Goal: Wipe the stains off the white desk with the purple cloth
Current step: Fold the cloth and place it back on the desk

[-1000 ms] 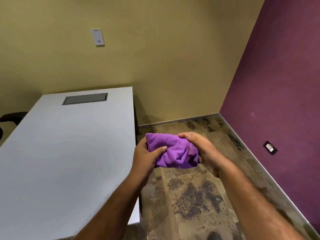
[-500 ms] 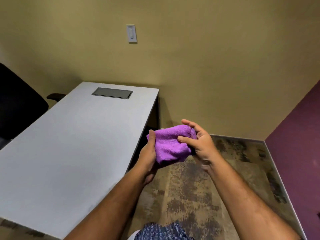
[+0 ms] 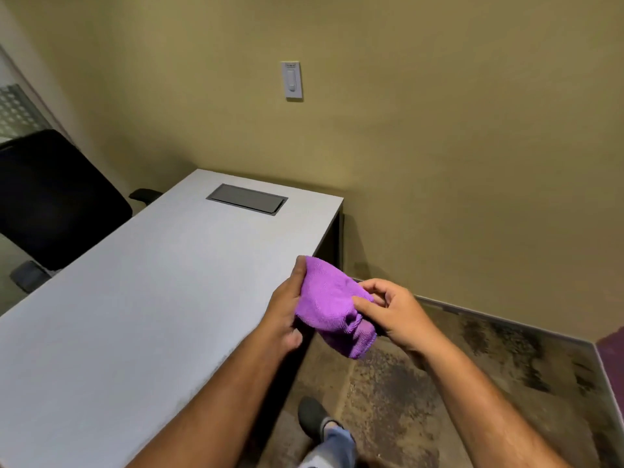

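Observation:
A bunched purple cloth (image 3: 329, 304) is held in the air just past the right edge of the white desk (image 3: 141, 298). My left hand (image 3: 285, 310) grips its left side from below, over the desk's edge. My right hand (image 3: 391, 310) pinches its right side with thumb and fingers. A loose end of the cloth hangs down between the hands. The desk top stretches away to the left; I make out no clear stains on it.
A grey cable hatch (image 3: 247, 199) is set into the desk's far end. A black office chair (image 3: 50, 201) stands at the desk's left side. The yellow wall carries a light switch (image 3: 291, 81). My shoe (image 3: 312, 418) is on the mottled carpet below.
The view has swung left, bringing more of the desk and chair into sight. Both hands have kept hold of the cloth and shifted it toward the desk's right edge.

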The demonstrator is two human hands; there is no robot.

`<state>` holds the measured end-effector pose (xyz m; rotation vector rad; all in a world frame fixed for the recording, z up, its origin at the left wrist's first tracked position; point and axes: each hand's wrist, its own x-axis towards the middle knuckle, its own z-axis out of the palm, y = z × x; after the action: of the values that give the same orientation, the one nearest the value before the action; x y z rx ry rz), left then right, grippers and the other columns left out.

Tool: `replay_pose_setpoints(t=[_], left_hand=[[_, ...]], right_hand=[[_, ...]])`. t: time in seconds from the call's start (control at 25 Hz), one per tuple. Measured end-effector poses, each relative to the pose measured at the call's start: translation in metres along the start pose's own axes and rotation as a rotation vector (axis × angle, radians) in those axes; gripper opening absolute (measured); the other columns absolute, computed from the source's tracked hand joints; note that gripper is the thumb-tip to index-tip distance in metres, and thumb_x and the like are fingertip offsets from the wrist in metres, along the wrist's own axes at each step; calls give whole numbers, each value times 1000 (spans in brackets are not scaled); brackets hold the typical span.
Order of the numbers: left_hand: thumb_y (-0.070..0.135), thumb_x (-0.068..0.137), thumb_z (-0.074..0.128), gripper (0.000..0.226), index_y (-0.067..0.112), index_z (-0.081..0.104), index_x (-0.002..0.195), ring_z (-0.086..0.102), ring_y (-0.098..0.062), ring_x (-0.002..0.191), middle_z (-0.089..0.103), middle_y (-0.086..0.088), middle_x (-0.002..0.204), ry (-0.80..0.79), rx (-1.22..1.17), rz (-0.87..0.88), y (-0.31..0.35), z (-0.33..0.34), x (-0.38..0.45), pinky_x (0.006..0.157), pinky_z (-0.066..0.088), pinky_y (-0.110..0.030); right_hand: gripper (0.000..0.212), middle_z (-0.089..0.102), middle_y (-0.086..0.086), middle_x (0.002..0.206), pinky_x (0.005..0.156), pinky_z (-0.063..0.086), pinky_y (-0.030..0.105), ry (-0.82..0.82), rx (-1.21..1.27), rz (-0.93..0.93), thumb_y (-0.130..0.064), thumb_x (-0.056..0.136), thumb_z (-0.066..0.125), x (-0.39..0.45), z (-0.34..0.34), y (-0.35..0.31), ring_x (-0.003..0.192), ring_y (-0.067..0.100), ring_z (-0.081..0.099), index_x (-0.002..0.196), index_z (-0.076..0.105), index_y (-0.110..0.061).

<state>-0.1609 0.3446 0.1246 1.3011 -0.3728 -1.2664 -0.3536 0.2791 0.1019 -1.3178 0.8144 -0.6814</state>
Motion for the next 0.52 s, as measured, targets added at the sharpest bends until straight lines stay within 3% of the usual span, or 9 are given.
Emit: replay_pose_setpoints(t=[0.12, 0.24, 0.36, 0.44, 0.52], left_hand=[[68, 92, 62, 81, -2, 71, 130, 73, -38, 118, 73, -27, 130, -82, -210, -51, 26, 12, 77, 113, 52, -54], [65, 94, 60, 76, 3, 68, 136, 73, -34, 120, 72, -23, 135, -140, -259, -30, 56, 11, 147, 111, 54, -51], [32, 90, 78, 56, 10, 64, 139, 73, -31, 116, 71, -23, 137, -226, -42, 49, 85, -13, 210, 95, 62, -45], [13, 80, 82, 61, 10, 61, 137, 74, -31, 110, 72, -22, 130, -179, 39, 71, 101, -32, 253, 89, 62, -42], [6, 75, 84, 63, 10, 60, 133, 77, -29, 103, 75, -20, 123, -84, 16, 69, 110, -44, 284, 84, 65, -41]], right_hand=[[14, 83, 3, 88, 69, 60, 21, 74, -1, -43, -5, 92, 77, 86, -8, -16, 73, 8, 73, 103, 76, -14], [27, 84, 6, 94, 73, 61, 22, 115, 92, -6, 2, 88, 79, 172, -14, -34, 79, 10, 78, 114, 73, -3], [45, 81, 20, 110, 84, 64, 30, -42, 141, 106, 1, 80, 83, 243, -21, -46, 91, 22, 78, 123, 71, 3], [48, 77, 25, 120, 96, 62, 39, -166, 101, 201, -5, 77, 84, 287, -24, -49, 102, 29, 75, 123, 72, 2], [39, 77, 22, 115, 91, 60, 38, -284, 71, 266, -11, 81, 82, 318, -21, -47, 98, 28, 74, 119, 75, 0]])
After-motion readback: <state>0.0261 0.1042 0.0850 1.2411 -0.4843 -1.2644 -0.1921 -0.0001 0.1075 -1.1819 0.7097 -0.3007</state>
